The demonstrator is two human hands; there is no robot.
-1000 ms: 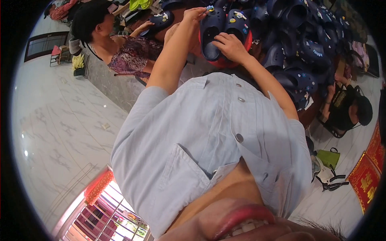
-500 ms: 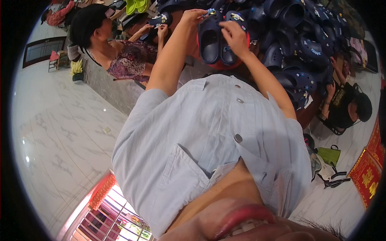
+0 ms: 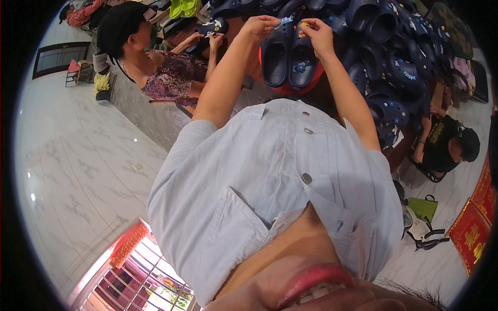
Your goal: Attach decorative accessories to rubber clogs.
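A pair of navy foam clogs lies side by side in front of me, the left clog (image 3: 275,59) and the right clog (image 3: 302,51). My left hand (image 3: 259,26) is closed, its fingertips pinching a small light-blue-and-white shoe charm (image 3: 285,21) at the toe of the left clog. Over the toe of the right clog, my right hand (image 3: 318,37) pinches a small yellow shoe charm (image 3: 304,24). Several loose blue charms (image 3: 301,67) rest inside the right clog. Whether either charm is fixed into a hole cannot be seen.
Beneath the clogs shows a red round surface (image 3: 317,78). A heap of navy clogs (image 3: 386,57) fills the right side. At left, a person in a black cap (image 3: 122,31) handles another clog (image 3: 213,27); another person (image 3: 446,140) sits at right. Bright green clogs (image 3: 184,7) lie at the back left.
My right hand has moved up from the middle of the right clog to its toe, now with a yellow charm, uncovering the charms inside. My left hand stays at the left clog's toe.
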